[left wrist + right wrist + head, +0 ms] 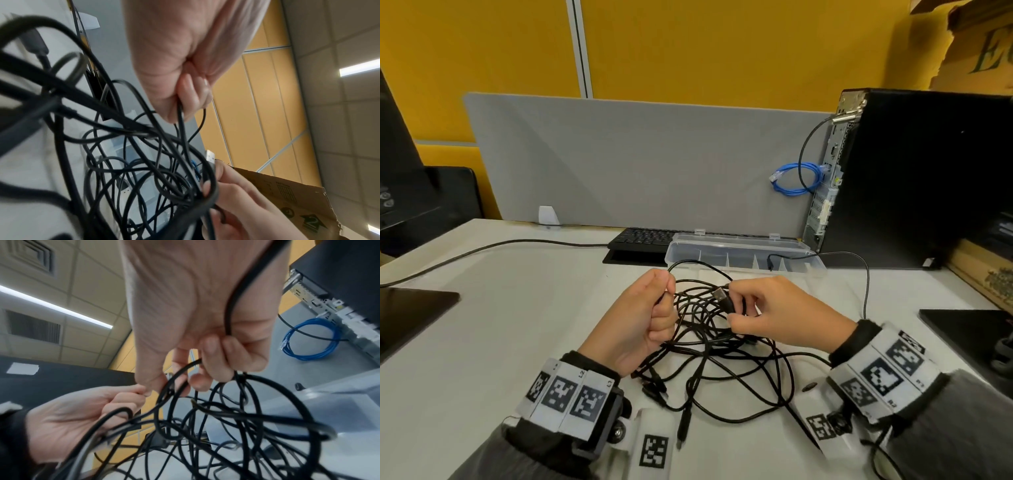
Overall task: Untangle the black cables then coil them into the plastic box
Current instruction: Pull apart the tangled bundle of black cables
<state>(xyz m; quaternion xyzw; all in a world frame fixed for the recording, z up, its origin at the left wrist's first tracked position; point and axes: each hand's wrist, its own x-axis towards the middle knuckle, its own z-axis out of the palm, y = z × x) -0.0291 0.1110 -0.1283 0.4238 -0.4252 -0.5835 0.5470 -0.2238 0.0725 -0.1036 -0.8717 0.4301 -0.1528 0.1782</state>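
A tangle of black cables (709, 346) lies on the white desk between my two hands, partly lifted. My left hand (650, 311) is fisted around a strand of it (180, 116) at the tangle's left top. My right hand (750, 308) pinches a black USB plug (722, 297) with a silver tip, and a loop of cable runs through its curled fingers (226, 353). The clear plastic box (743, 253) stands open just behind the hands, with dividers inside and one thin black cable end (770, 262) hanging into it.
A black keyboard (640, 238) sits left of the box against a grey divider panel (640, 161). A black computer tower (914, 178) with a coiled blue cable (796, 178) stands at the right. Dark stands (410, 308) flank the desk. A long cable (482, 250) crosses the left side.
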